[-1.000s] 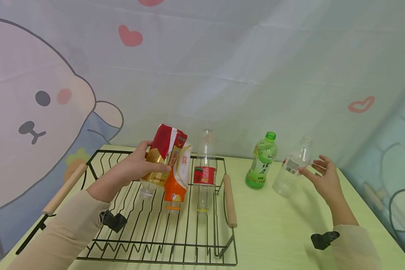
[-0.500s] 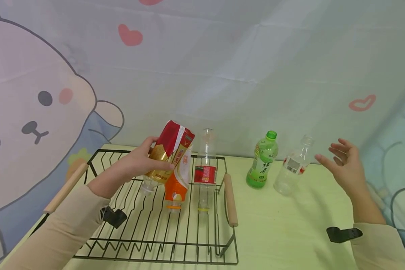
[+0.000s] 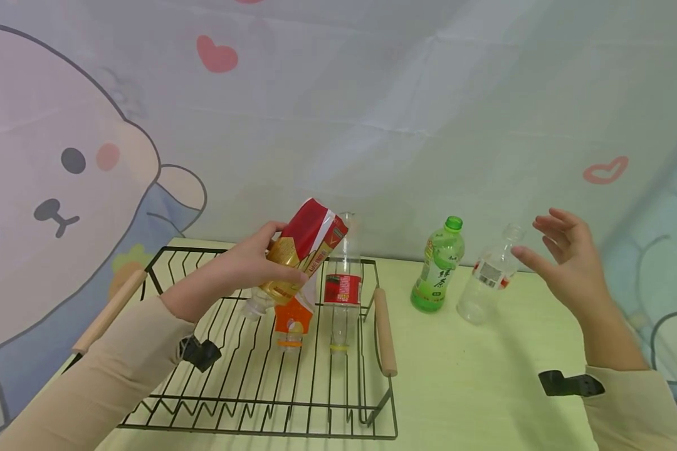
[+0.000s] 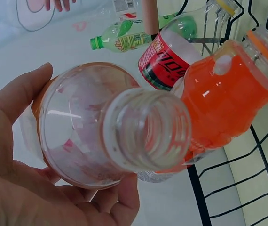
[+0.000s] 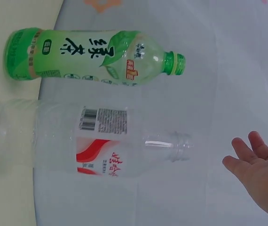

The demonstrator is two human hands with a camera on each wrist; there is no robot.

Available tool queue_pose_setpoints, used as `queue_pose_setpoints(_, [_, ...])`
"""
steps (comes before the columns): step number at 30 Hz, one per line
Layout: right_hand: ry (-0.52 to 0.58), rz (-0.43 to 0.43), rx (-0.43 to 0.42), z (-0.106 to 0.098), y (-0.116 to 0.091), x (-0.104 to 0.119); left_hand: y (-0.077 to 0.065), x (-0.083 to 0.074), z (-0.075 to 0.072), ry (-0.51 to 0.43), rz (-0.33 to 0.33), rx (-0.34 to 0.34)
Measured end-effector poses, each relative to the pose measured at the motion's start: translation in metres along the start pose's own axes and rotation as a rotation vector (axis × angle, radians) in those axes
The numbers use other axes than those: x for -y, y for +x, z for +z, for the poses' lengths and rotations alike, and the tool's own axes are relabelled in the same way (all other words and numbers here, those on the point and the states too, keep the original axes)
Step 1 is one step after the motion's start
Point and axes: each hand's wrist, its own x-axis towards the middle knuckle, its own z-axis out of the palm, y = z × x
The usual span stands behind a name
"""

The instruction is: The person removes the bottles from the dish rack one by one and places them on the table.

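My left hand (image 3: 259,260) grips a gold-and-red labelled plastic bottle (image 3: 301,250), tilted with its open mouth pointing down and left over the rack. In the left wrist view that bottle's clear neck (image 4: 145,129) faces the camera. Partly hidden behind it, an orange-labelled bottle (image 3: 293,316) stands neck down in the black wire rack (image 3: 259,410). To its right, a clear bottle with a red label (image 3: 343,289) is also neck down. My right hand (image 3: 570,263) is held apart from a clear bottle (image 5: 101,141) with a red-and-white label, its fingers loosely spread and holding nothing.
A green tea bottle (image 3: 439,266) stands upright on the pale green table (image 3: 457,388), left of the clear bottle. Wooden handles (image 3: 385,332) flank the rack on both sides. A patterned cloth (image 3: 400,125) hangs behind the table.
My left hand has moved right and tilted the gold-and-red bottle further, covering more of the orange-labelled one. My right hand has drawn away from the clear bottle, outward and up, then slightly back left.
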Motion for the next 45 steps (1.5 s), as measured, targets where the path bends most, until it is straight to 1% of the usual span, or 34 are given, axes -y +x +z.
queue_pose_setpoints(7, [0.083, -0.091, 0.033, 0.015, -0.001, 0.017, 0.003, -0.008, 0.012, 0.033, 0.018, 0.026])
queue_pose_setpoints(13, [0.105, -0.143, 0.107, 0.03, -0.003, 0.03, 0.006, -0.013, 0.02, 0.03, 0.048, 0.064])
queue_pose_setpoints(18, [0.12, -0.164, 0.176, 0.043, -0.005, 0.042, 0.007, -0.02, 0.029, 0.062, 0.07, 0.072])
queue_pose_setpoints(20, [0.117, -0.172, 0.204, 0.047, -0.005, 0.048, 0.007, -0.022, 0.033, 0.075, 0.068, 0.069])
queue_pose_setpoints(24, [0.079, -0.178, 0.258, 0.057, -0.006, 0.06, 0.008, -0.026, 0.039, 0.096, 0.068, 0.073])
queue_pose_setpoints(27, [0.064, -0.169, 0.304, 0.063, -0.007, 0.067, 0.008, -0.029, 0.042, 0.121, 0.08, 0.079])
queue_pose_setpoints(32, [0.079, -0.178, 0.383, 0.073, -0.006, 0.078, 0.008, -0.032, 0.045, 0.155, 0.1, 0.091])
queue_pose_setpoints(36, [0.084, -0.205, 0.424, 0.08, -0.005, 0.084, 0.008, -0.033, 0.049, 0.179, 0.122, 0.109])
queue_pose_setpoints(41, [0.082, -0.227, 0.467, 0.09, -0.004, 0.086, 0.008, -0.035, 0.054, 0.236, 0.118, 0.131])
queue_pose_setpoints(45, [0.074, -0.241, 0.515, 0.096, -0.004, 0.089, 0.008, -0.037, 0.056, 0.266, 0.134, 0.169])
